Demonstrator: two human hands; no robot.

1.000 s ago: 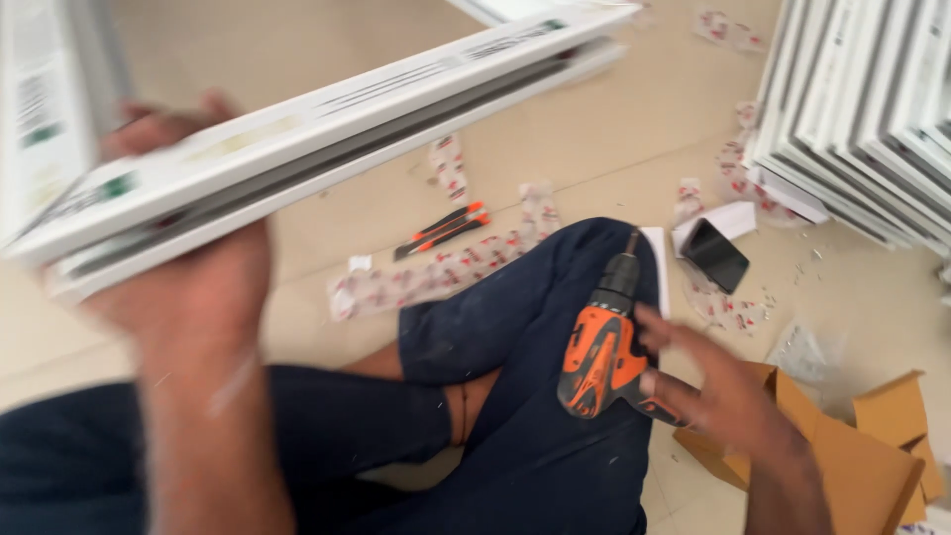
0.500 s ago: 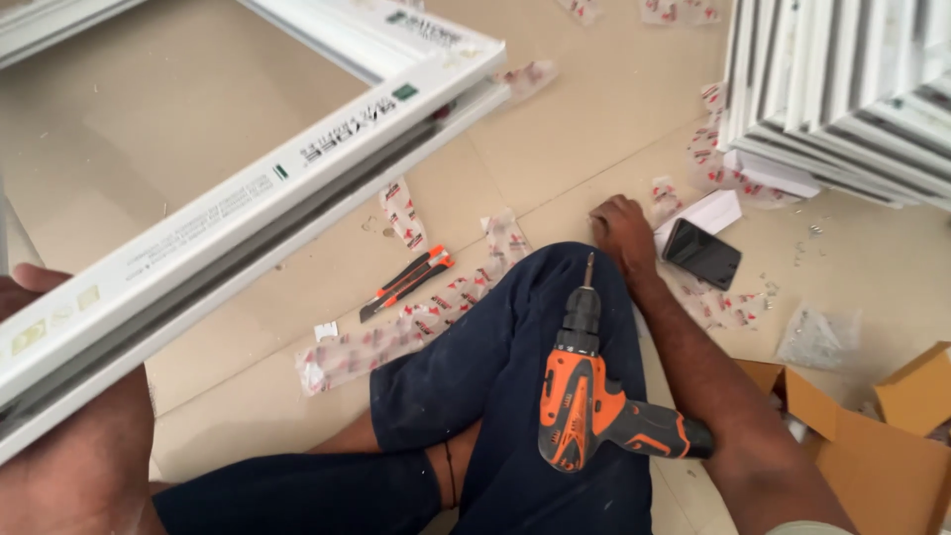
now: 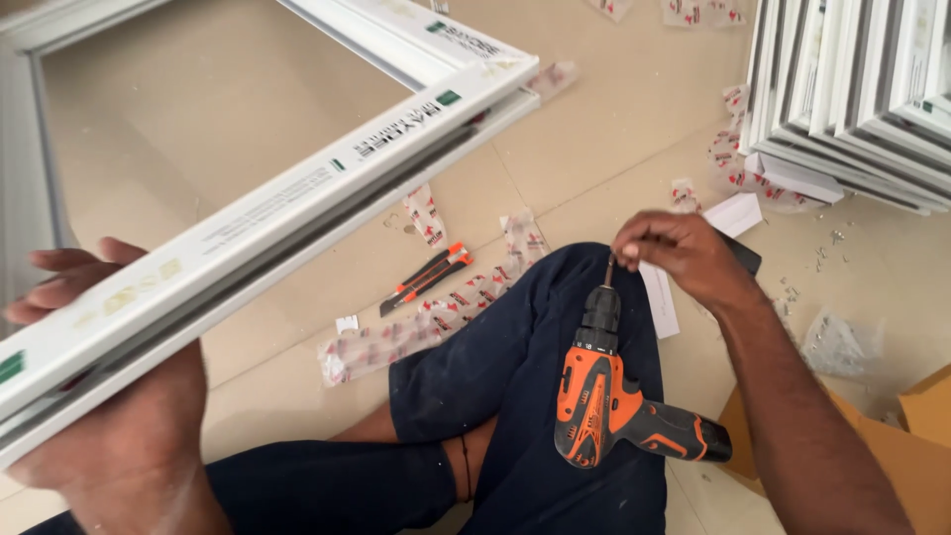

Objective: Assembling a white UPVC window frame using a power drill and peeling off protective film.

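My left hand [image 3: 109, 406] grips the near rail of a white window frame [image 3: 297, 198] and holds it tilted above the floor at the left. An orange and black cordless drill [image 3: 604, 396] lies on my dark blue trouser leg [image 3: 515, 357], bit pointing away from me. My right hand [image 3: 679, 256] pinches something small at the tip of the drill bit [image 3: 608, 269]; what is between the fingers is too small to make out. A black object [image 3: 745, 260] lies partly hidden behind that hand.
An orange and black utility knife [image 3: 428, 278] lies on the tan floor among several strips of peeled protective film [image 3: 396, 342]. A stack of white frames [image 3: 852, 89] leans at the upper right. Cardboard boxes [image 3: 911, 436] sit at the lower right, with a clear plastic bag [image 3: 842, 342] nearby.
My right hand let go of the drill's handle, reached out past my knee, then came back to the bit's tip. The frame shifted as my view rose.
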